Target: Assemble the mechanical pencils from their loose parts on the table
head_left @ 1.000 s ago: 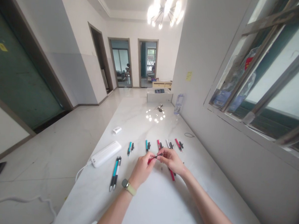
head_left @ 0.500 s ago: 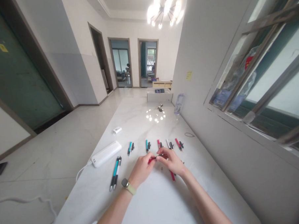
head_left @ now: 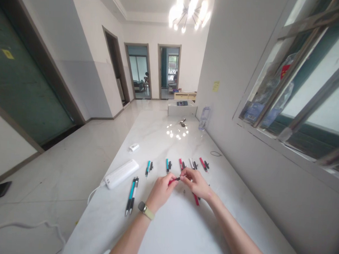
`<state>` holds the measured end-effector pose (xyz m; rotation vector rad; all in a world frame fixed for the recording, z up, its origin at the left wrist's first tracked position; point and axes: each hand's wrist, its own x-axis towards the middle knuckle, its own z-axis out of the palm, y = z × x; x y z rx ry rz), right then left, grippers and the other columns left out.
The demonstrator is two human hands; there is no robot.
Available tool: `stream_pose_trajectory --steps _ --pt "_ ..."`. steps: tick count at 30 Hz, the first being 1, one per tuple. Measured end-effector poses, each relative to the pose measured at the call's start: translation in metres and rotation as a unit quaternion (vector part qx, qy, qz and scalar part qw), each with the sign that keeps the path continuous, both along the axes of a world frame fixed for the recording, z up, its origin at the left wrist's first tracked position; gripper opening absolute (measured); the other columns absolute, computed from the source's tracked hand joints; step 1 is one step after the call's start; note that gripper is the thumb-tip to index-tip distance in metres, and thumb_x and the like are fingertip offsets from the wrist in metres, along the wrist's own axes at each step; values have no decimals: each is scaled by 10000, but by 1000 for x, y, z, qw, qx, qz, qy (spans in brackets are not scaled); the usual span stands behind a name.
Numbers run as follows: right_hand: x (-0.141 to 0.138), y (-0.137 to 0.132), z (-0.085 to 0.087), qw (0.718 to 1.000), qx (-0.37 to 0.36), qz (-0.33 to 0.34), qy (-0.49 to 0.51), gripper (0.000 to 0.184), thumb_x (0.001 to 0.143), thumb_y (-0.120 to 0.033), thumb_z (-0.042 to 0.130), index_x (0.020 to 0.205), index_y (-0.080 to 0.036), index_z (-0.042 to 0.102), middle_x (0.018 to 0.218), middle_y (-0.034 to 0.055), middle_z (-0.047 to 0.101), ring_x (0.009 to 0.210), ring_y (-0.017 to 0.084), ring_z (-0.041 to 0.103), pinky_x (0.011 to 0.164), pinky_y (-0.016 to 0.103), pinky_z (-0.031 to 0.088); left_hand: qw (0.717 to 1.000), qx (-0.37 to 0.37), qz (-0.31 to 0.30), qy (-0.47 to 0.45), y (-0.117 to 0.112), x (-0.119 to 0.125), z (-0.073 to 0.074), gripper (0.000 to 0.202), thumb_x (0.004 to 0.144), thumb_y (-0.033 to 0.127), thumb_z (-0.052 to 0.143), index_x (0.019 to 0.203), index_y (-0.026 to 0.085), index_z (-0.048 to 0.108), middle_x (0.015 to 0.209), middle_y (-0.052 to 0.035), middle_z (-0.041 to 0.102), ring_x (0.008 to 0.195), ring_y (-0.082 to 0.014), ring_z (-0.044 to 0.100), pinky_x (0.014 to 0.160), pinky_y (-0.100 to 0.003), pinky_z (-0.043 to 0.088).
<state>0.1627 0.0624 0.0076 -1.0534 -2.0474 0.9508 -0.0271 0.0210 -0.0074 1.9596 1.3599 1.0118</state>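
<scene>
While a green door point(head_left: 27, 87) fills the upper left, a white marbled table point(head_left: 178, 232) spans the lower centre, bearing white power strip point(head_left: 122, 173), then two pens point(head_left: 131, 191). Mid-frame: red-and-black pen part point(head_left: 178, 178), left hand point(head_left: 161, 190) pinching its red end, right hand point(head_left: 196, 183) its black end. Upper right: barred window point(head_left: 291, 126). Against the earlier frame: room slightly further right, fingertips slightly farther apart.

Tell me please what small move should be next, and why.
Perhaps twist the black end with the right hand while the left hand steadies the red part: both lie between the hands, and a turquoise pen beyond lies beside a black piece.
</scene>
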Motion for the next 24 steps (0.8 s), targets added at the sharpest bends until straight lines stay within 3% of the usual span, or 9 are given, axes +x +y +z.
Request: stream_pose_trajectory --steps 6,11,13,19,24 --pt "-1 2 -4 998 20 -36 -48 373 946 -429 478 670 -180 510 576 -36 509 539 112 423 543 237 314 1000 -2 2 7 0 0 0 124 926 296 501 931 218 597 783 -9 679 644 -150 605 612 -227 422" --pt "0 -1 -1 999 31 -8 -42 216 935 -385 503 911 -185 582 650 -24 578 576 128 478 569 238 352 1000 -3 3 15 -1 -1 3 171 946 278 450 893 214 600 733 -3 663 622 -145 593 604 -228 412" --pt "0 -2 1 998 31 4 -48 203 942 -360 490 927 -185 591 667 -17 596 583 128 493 576 237 359 1000 -3 5 20 0 -1 2 197 952 276 435 893 213 613 734 -8 668 632 -148 598 615 -231 414" --pt "-2 -2 1 993 63 -25 -98 369 970 -392 423 685 -180 520 566 -29 499 526 114 427 544 241 304 1000 7 -1 24 2 -1 -2 137 920 273 518 879 220 638 721 0 672 652 -153 606 639 -232 419" --pt "-2 -2 -1 992 39 -35 -118 473 987 -427 361 596 -179 459 534 -24 475 516 113 414 531 241 293 1000 6 -1 10 1 -1 -2 73 898 274 570 932 235 621 784 7 699 705 -154 638 670 -227 432"
